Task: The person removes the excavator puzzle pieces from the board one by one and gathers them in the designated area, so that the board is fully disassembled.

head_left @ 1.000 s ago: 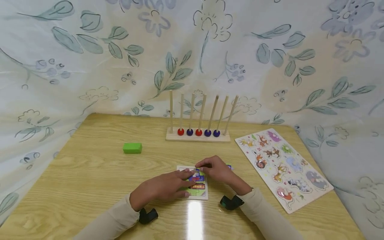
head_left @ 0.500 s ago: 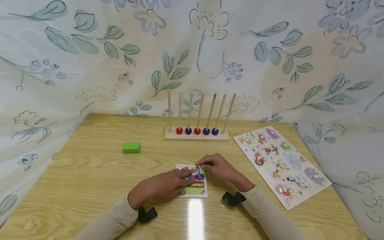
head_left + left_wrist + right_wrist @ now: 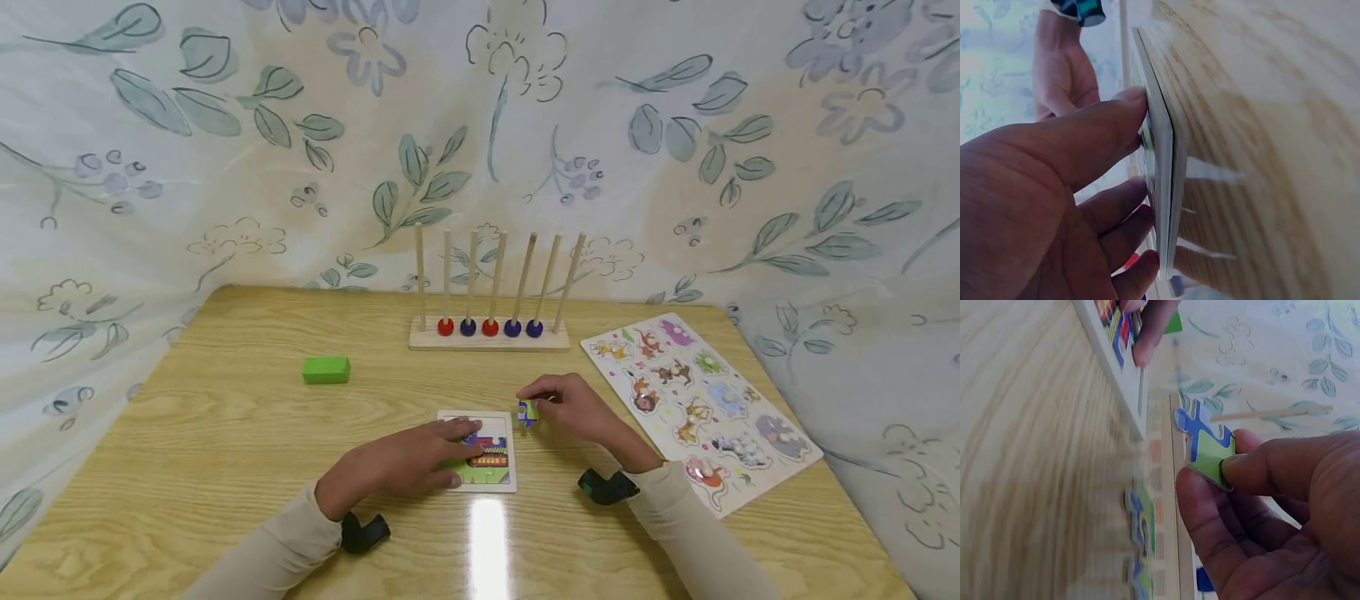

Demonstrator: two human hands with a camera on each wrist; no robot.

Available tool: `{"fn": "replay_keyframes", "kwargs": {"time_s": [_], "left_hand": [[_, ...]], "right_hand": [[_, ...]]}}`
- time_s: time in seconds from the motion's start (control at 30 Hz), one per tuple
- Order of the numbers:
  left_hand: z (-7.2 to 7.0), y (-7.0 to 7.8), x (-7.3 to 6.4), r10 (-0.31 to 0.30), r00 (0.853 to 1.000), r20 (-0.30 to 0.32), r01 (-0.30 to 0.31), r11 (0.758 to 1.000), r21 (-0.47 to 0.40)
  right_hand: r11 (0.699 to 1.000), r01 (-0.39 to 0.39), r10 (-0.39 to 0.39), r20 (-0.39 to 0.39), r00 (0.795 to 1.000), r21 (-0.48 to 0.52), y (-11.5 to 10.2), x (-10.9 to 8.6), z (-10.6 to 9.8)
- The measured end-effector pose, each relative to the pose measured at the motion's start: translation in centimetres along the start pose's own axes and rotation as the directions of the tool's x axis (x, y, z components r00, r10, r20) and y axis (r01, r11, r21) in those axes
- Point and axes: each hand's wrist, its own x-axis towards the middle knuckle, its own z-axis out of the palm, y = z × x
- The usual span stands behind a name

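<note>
My right hand (image 3: 573,410) pinches a green and blue jigsaw piece (image 3: 527,412) just right of the puzzle board. In the right wrist view the piece (image 3: 1210,449) sits between thumb and fingertips, above the table. My left hand (image 3: 401,460) rests with fairly straight fingers on the left part of the puzzle board (image 3: 513,467), hiding that side. A white-rimmed board with a colourful train-like picture, it shows a bare pale strip along its top. Seen from the left wrist, the board (image 3: 1163,144) lies flat, with my left thumb and fingertips on its face.
Two loose jigsaw pieces lie on the table, one piece (image 3: 1141,515) beyond the other. A peg rack (image 3: 491,342) with red and blue beads stands at the back. A green block (image 3: 326,370) lies left, an animal knob puzzle (image 3: 701,412) right.
My right hand has lifted the green and blue piece off the board's top right corner and moved it right. My left hand has stayed on the board.
</note>
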Motion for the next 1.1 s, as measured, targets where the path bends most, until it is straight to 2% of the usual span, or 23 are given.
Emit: {"fn": "replay_keyframes", "kwargs": {"time_s": [0.2,0.37,0.57,0.8,1.1], "left_hand": [[0.1,0.0,0.0,0.023,1.000,-0.017,-0.024,0.999,-0.035],[0.3,-0.1,0.2,0.028,0.999,-0.025,-0.029,0.999,-0.030],[0.3,-0.1,0.2,0.004,1.000,-0.018,-0.006,0.997,-0.076],[0.0,-0.3,-0.2,-0.050,0.997,-0.056,0.042,0.990,-0.134],[0.3,-0.8,-0.6,-0.101,0.994,-0.048,0.093,0.985,-0.144]], "right_hand": [[1.000,0.005,-0.005,-0.030,1.000,-0.006,0.5,-0.7,-1.1],[0.997,-0.024,0.021,-0.042,0.999,-0.069,0.7,-1.3,-2.0],[0.993,-0.015,0.010,-0.048,0.999,-0.116,1.6,-2.1,-3.2],[0.987,-0.020,0.015,-0.031,0.999,-0.159,2.8,-3.0,-4.2],[0.971,-0.043,0.039,-0.023,0.999,-0.235,3.1,-3.7,-5.2]]}}
